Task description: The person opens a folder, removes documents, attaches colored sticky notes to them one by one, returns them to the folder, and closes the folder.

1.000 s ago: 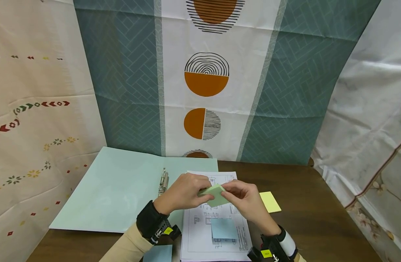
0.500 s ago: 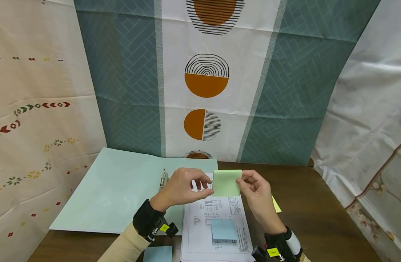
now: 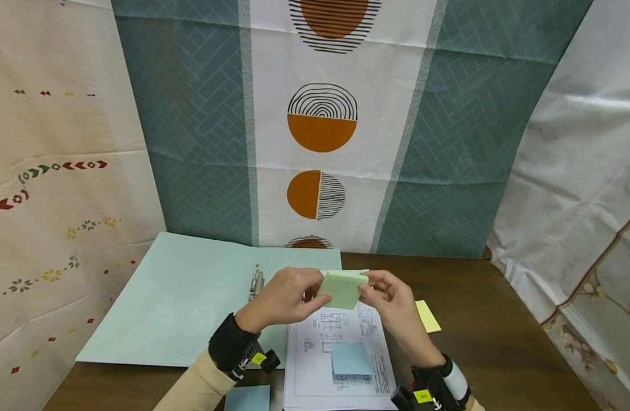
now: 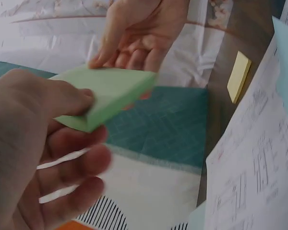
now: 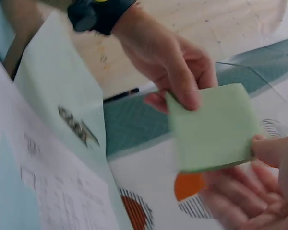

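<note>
A pale green sticky note pad is held up between both hands, over the top part of a stack of printed drawings. My left hand pinches its left edge, the thumb on the upper face and a finger beneath, as the left wrist view shows. From the opposite side my right hand pinches the pad's edge between thumb and fingers. The pad's thickness is visible along its side in the left wrist view. On the drawings lies a light blue sticky note.
An open pale mint folder with a metal lever clip lies on the left of the brown table. A yellow sticky note pad lies right of the drawings, a blue one at the front edge. Patterned cloths hang behind.
Half a second ago the right hand alone held the green pad upright, left fingers spread beside it. Now the pad has shifted left and tilted, and the left hand grips it again.
</note>
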The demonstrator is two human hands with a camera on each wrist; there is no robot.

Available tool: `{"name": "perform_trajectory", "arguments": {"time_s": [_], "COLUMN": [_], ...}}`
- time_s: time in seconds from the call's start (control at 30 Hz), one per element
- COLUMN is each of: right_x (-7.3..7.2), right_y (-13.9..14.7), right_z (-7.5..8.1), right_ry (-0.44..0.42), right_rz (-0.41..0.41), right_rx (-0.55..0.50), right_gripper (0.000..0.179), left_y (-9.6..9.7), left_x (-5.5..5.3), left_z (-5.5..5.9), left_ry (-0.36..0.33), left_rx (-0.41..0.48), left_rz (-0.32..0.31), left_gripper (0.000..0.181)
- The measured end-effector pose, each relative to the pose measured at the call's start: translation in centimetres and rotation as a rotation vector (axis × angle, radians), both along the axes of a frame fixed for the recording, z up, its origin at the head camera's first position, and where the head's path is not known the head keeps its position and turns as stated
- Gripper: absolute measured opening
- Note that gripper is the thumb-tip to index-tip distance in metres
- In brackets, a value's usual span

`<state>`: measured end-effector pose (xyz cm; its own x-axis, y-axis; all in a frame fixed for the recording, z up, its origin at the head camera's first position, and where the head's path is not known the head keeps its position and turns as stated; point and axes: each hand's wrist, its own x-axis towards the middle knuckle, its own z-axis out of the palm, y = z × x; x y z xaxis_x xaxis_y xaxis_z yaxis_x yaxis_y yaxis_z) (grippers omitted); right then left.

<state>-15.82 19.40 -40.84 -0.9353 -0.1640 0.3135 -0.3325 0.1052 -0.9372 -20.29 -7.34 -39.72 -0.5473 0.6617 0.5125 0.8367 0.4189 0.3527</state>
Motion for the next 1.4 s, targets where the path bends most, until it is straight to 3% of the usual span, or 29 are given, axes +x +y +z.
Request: {"name": "perform_trajectory", "arguments": {"time_s": [0.1, 0.23, 0.4, 0.53, 0.77, 0.93, 1.07, 1.2, 1.4], "right_x": [-0.4, -0.5, -0.1, 0.2, 0.0, -0.1, 0.1, 0.5, 0.6], "right_y": [0.4, 0.5, -0.1, -0.2, 0.2, 0.3, 0.1, -0.1, -0.2], "right_z": [-0.1, -0.2, 0.2, 0.4, 0.3, 0.0, 0.0, 0.0, 0.2], "right_ry": [0.030, 0.081, 0.084, 0.095, 0.107, 0.137, 0.098, 0.044, 0.057], "right_rz": [-0.011, 0.048, 0.108, 0.111, 0.029, -0.021, 0.038, 0.112, 0.081], "right_rx": [0.051, 0.127, 0.294, 0.337, 0.223, 0.084, -0.024, -0.053, -0.021], "right_gripper": [0.039, 0.044, 0.026, 0.014, 0.013, 0.017, 0.027, 0.033, 0.030], "left_y": [-0.4, -0.4, 0.0, 0.0, -0.5, -0.6, -0.2, 0.4, 0.7], "left_x": [-0.1, 0.0, 0.0, 0.1, -0.3, -0.5, -0.5, 0.0, 0.3], "left_z": [0.0, -0.1, -0.2, -0.1, 0.1, 0.1, -0.2, -0.2, -0.1], "left_ry": [-0.042, -0.085, -0.079, -0.102, -0.153, -0.159, -0.165, -0.132, -0.081], "left_rx": [-0.097, -0.201, -0.229, -0.220, -0.071, -0.055, 0.016, 0.071, 0.094], "left_rz": [-0.004, -0.030, -0.060, -0.069, -0.032, -0.030, -0.057, -0.065, -0.026], "left_gripper": [0.014, 0.014, 0.013, 0.012, 0.007, 0.014, 0.018, 0.014, 0.012]}}
